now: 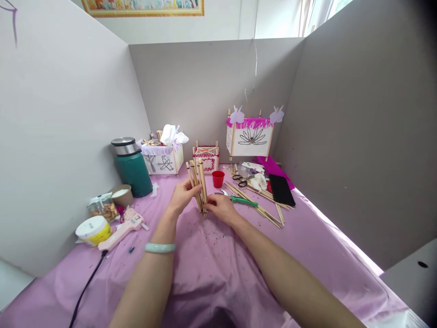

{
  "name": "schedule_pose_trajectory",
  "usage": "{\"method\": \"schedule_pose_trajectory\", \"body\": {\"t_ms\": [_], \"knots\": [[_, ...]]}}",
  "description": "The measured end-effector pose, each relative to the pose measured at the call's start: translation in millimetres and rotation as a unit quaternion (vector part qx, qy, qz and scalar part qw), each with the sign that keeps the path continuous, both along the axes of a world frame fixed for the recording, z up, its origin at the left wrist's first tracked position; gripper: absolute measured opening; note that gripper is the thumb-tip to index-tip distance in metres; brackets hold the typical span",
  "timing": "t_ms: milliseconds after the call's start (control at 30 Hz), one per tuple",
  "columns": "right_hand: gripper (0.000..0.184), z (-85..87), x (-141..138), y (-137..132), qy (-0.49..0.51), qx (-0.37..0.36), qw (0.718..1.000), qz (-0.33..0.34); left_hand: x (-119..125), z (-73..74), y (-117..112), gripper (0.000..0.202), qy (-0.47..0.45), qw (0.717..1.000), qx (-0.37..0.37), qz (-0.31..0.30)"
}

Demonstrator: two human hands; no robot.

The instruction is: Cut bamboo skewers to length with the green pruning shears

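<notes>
Both my hands hold a small upright frame of bamboo sticks above the pink-covered table. My left hand grips it from the left, fingers wrapped around several sticks, with a pale green bangle on that wrist. My right hand presses against the frame's lower right side. Just beyond my right hand lie a green-handled tool and a spread of loose bamboo sticks. A small red cup stands behind the frame, not touching it.
Grey partition walls surround the table. Finished paper lanterns stand along the back. Black-handled scissors and a black phone lie right. A pink glue gun with a black cord, white tub and green thermos stand left.
</notes>
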State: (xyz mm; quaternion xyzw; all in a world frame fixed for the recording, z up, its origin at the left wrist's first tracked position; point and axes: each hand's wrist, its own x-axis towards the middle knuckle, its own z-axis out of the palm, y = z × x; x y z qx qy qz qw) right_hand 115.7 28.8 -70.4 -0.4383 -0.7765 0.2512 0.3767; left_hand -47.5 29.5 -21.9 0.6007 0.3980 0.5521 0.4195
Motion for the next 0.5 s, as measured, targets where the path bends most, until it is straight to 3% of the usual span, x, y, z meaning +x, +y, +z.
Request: {"method": "schedule_pose_trajectory", "body": {"t_ms": [167,367,500], "knots": [[0.006,-5.1,4.5,4.6,-0.020,-0.052,0.998,0.038,0.3,-0.2,-1.1,0.036,0.011,1.000,-0.012,-0.008],[0.008,-2.8,5.1,2.7,-0.034,-0.014,0.999,0.034,3.0,3.9,-3.6,0.037,0.019,1.000,-0.017,-0.008],[0.012,1.0,4.9,0.7,-0.038,0.001,0.999,0.016,-5.7,12.8,-8.8,0.041,0.046,0.997,-0.049,0.041]]}}
